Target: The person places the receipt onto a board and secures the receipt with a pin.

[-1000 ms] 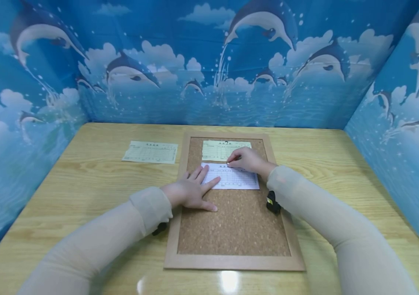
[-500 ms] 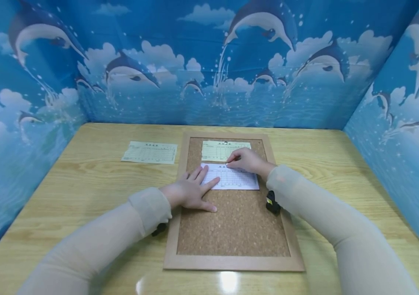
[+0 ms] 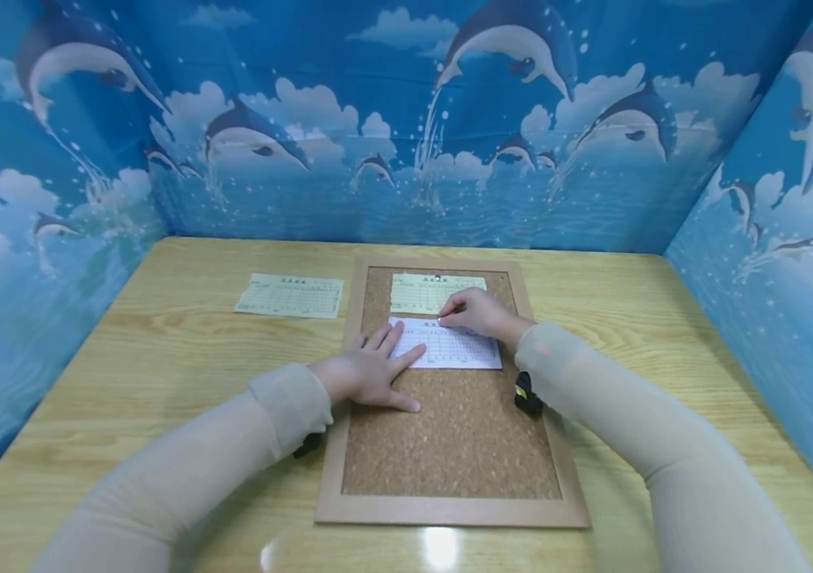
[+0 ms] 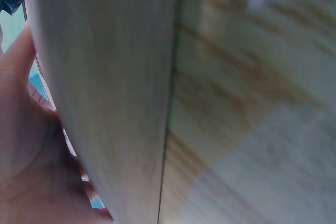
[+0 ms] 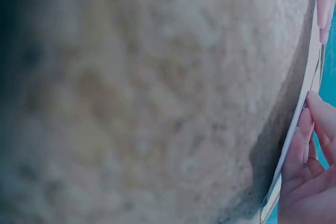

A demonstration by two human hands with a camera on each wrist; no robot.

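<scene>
A white printed form (image 3: pixel 458 350) lies across the framed cork board (image 3: pixel 449 446). My left hand (image 3: pixel 372 372) is spread flat, its fingertips on the form's left part and its thumb on the cork. At the form's top edge, the thumb and index finger of my right hand (image 3: pixel 476 312) pinch a small pushpin (image 3: pixel 439 319), mostly hidden by the fingertips. Just above, a pale green form (image 3: pixel 408 296) has a pushpin (image 3: pixel 438 278) at its top middle. In the right wrist view, the right hand's fingers (image 5: pixel 321 114) meet beside the paper's edge.
Another pale green form (image 3: pixel 290 296) lies on the wooden table (image 3: pixel 163 350), left of the board. A small dark spot (image 3: pixel 503 277) marks the cork's upper right corner. Dolphin-print curtains (image 3: pixel 349 183) enclose the table at the back and sides.
Both hands hold nearly the same position as before. The right fingertips stay at the form's top edge, and the sheets have not moved on the board.
</scene>
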